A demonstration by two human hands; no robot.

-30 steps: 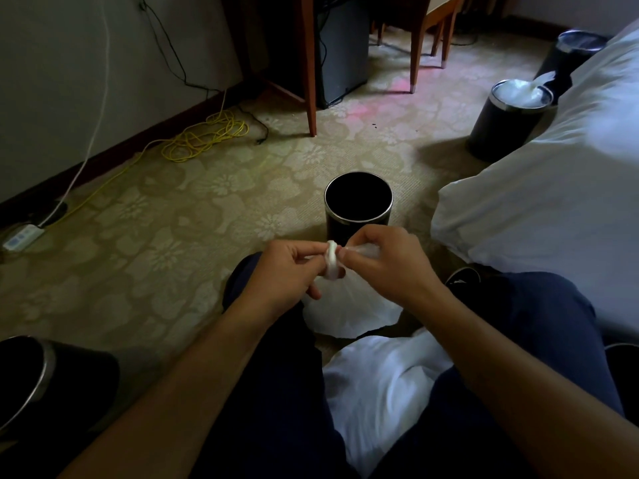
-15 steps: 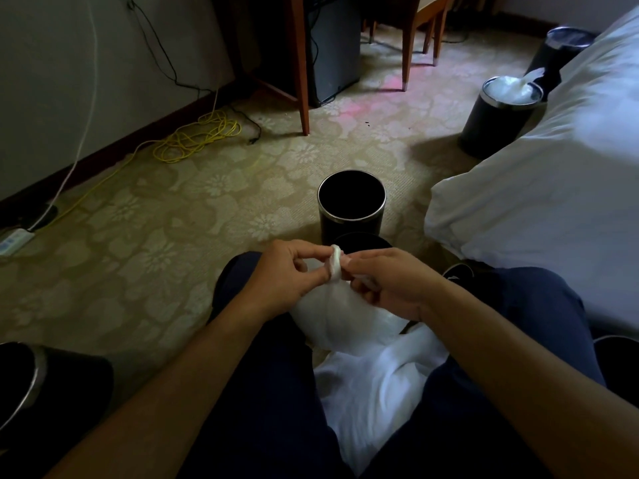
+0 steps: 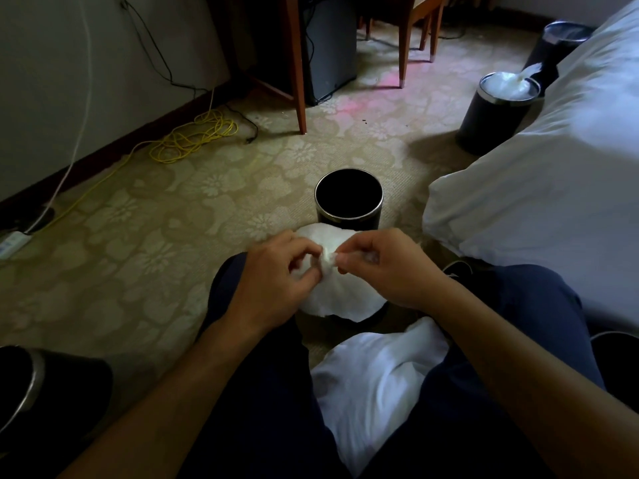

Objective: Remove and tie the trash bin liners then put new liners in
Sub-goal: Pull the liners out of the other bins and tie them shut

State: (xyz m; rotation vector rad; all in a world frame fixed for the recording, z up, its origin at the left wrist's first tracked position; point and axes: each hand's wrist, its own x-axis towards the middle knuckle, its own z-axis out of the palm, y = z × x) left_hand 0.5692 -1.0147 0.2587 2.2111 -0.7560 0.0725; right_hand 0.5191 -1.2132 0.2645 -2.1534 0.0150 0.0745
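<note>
A white bin liner [image 3: 340, 292] bulges between my knees, its neck gathered into a small twist. My left hand [image 3: 276, 278] pinches the neck from the left, and my right hand [image 3: 383, 267] pinches it from the right, fingertips nearly meeting. Just beyond stands a black bin [image 3: 348, 198] with no liner, its inside dark. A second dark bin rim [image 3: 366, 318] shows under the bulging liner. More white plastic [image 3: 377, 382] lies on the floor between my legs.
A black bin [image 3: 498, 112] holding a white liner stands at the far right by the white bed [image 3: 553, 188], another bin [image 3: 560, 39] behind it. One more bin [image 3: 41, 385] sits at the lower left. Yellow cable [image 3: 197, 136], desk legs and a chair are farther back.
The liner has swung up and bulged wider in front of my hands. My fingers have shifted on the twisted neck while both hands stayed close together.
</note>
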